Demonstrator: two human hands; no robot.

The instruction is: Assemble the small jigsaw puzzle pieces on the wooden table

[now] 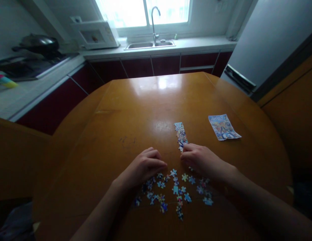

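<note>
A narrow strip of joined jigsaw puzzle pieces lies on the wooden table. My right hand is at its near end, thumb and fingers pinched on a puzzle piece that they mostly cover. To the left, my left hand rests low over the table with its fingers curled together; whatever they may hold is hidden. Loose puzzle pieces are scattered between and below both hands, several of them blue. Some lie partly in the shadow of my forearms.
A creased picture sheet lies right of the strip on the brown table. Beyond the table are a counter with a sink, a microwave and a stove with a pan. A fridge stands at the right.
</note>
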